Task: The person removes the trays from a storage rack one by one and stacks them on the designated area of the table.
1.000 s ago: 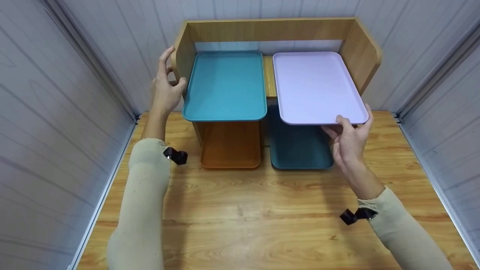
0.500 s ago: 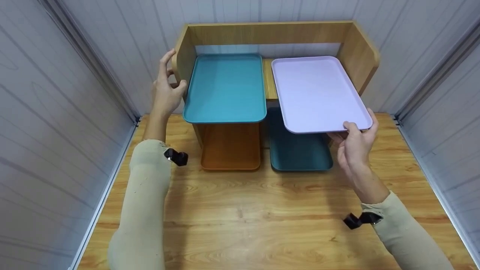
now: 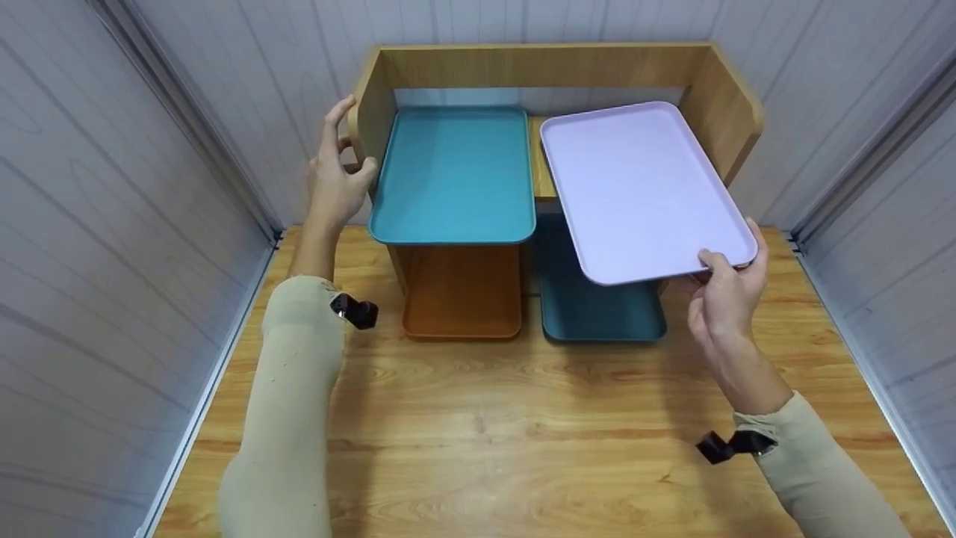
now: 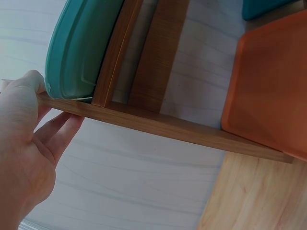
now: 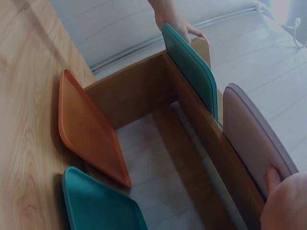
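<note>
A lilac tray (image 3: 642,190) sticks out slanted from the top right of a wooden shelf (image 3: 545,63). My right hand (image 3: 728,288) pinches its near right corner, thumb on top; the right wrist view shows the tray (image 5: 254,139) edge-on beside that hand (image 5: 283,206). A teal tray (image 3: 452,175) lies on the top left of the shelf. My left hand (image 3: 336,172) holds the shelf's left side panel (image 4: 158,124), thumb on one face and fingers (image 4: 60,132) on the other.
Under the shelf an orange tray (image 3: 461,291) and a dark teal tray (image 3: 597,310) lie side by side on the wooden table (image 3: 523,433). Grey panel walls close in the left, right and back. Open tabletop stretches in front of the shelf.
The lilac tray has come forward and to the right out of the shelf, turning slightly, with my right hand drawing back with it. The left hand stays on the side panel.
</note>
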